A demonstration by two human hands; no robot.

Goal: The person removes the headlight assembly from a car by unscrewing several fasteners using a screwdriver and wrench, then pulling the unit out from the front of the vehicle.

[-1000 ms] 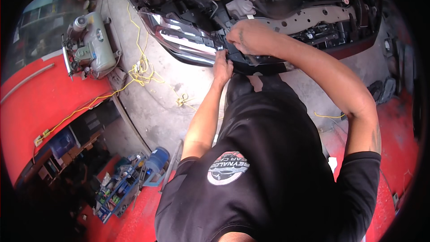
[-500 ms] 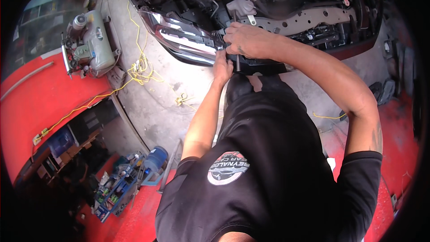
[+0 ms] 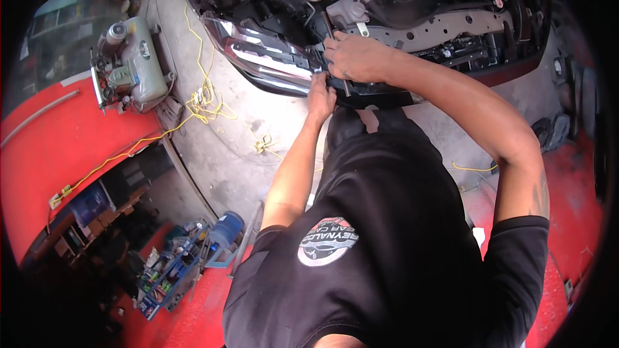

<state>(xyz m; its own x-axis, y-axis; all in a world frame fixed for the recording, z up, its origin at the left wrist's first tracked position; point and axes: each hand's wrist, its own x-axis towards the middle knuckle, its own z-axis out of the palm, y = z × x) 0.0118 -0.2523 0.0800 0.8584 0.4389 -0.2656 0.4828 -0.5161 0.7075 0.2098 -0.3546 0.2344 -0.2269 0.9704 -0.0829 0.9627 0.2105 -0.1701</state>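
Observation:
A car's front end fills the top of the view, with its bodywork partly removed. My right hand (image 3: 358, 57) is closed round a long slim metal rod-like tool (image 3: 347, 87), whose ends stick out above and below the fist; its exact kind is unclear. Just below and left, my left hand (image 3: 320, 98) has its fingers bunched at the inner end of the headlight (image 3: 271, 61); whatever they pinch is hidden. Right of the tool runs a pale metal crossbeam (image 3: 438, 29) with holes. A grey plastic reservoir (image 3: 348, 10) lies just beyond my right hand.
On the left stands a grey-green air compressor (image 3: 140, 64) by a red surface (image 3: 58, 135). A tangled yellow cord (image 3: 205, 98) crosses the concrete floor (image 3: 238, 148). A blue tool cart (image 3: 171, 283) with bottles and a blue container (image 3: 225, 229) are at lower left.
The rod-like tool has swung anticlockwise in my right hand, its upper end moving left and its lower end slightly right. My left hand stays at the headlight.

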